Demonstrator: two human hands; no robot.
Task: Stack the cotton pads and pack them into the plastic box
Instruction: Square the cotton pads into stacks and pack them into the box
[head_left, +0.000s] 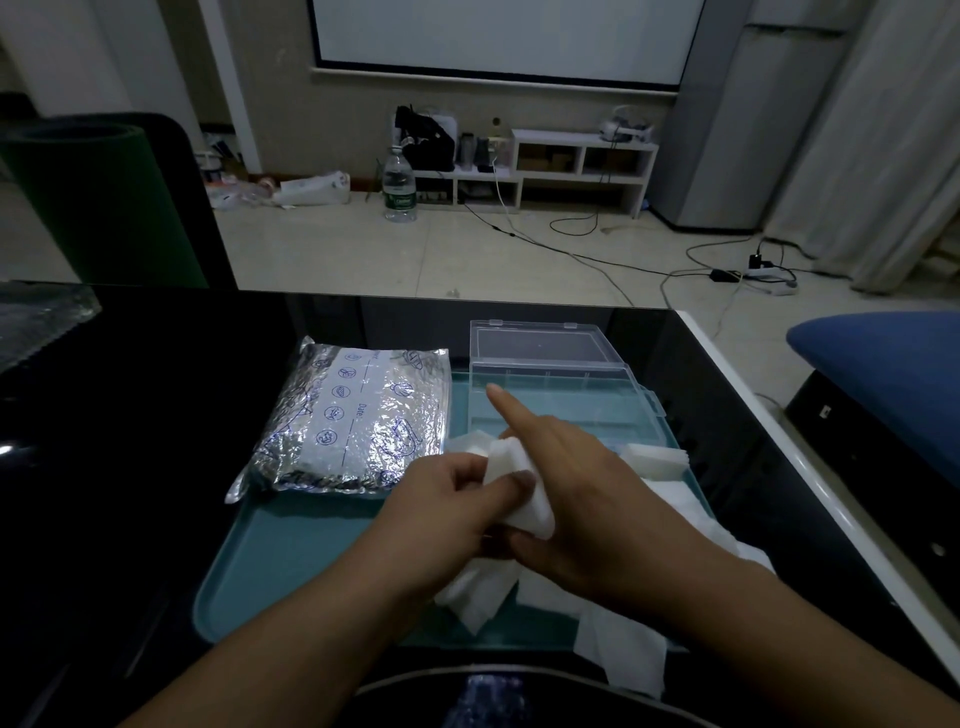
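At frame centre, your left hand (457, 499) pinches a stack of pads (519, 480); your right hand (566, 483) steadies it, forefinger straight; stacking continues; next, square edges, then fill the box (561, 410).

You are in a home living room. At 12 o'clock a projector screen (498, 36) hangs over a low white shelf unit (571, 166) on the tiled floor (363, 260). A water bottle (399, 184) stands at 11 o'clock, curtains (883, 130) at 2 o'clock, and a blue cushioned seat (883, 364) at 3 o'clock beside your glossy black table (130, 415).
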